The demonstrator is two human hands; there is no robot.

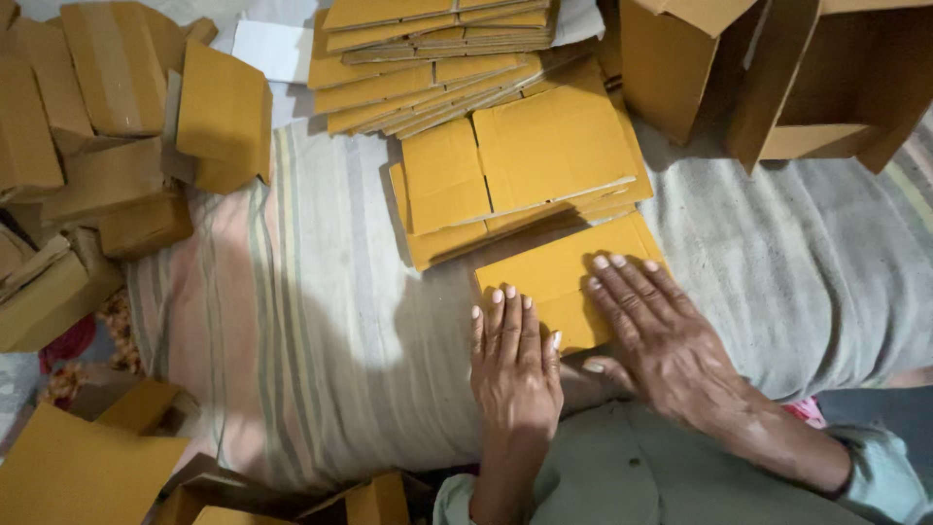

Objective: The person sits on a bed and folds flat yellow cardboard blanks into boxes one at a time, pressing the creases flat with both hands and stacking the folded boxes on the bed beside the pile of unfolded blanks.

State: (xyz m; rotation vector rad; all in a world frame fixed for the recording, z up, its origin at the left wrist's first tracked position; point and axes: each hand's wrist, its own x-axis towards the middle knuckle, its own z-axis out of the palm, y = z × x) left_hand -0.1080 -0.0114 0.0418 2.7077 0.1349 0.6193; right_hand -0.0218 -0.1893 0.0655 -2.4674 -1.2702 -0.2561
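Flattened yellow cardboard box blank [559,282] lies on the striped cloth [321,321] just in front of the person, with its far edge tucked under the nearest stack of flat blanks [525,170]. Both hands rest on it, palms down. The left hand [515,365] lies flat with its fingers pressed together and pointing away from the body; its fingertips reach onto the near left part of the blank while the palm sits on the cloth. The right hand [661,335] lies flat on the near right part of the blank, fingers slightly spread and angled toward the upper left, the thumb tucked back beside the blank's near edge. Neither hand grips or pinches anything; both simply press down. Beyond the nearest stack a second, taller pile of flat blanks [437,58] is fanned out toward the top of the view. At the upper right stand two open assembled cartons [777,78], their flaps raised. On the left a heap of folded small boxes [97,146] is piled loosely, and more cardboard pieces [78,467] lie at the lower left corner. The person's grey-green sleeves [875,476] show at the bottom edge.
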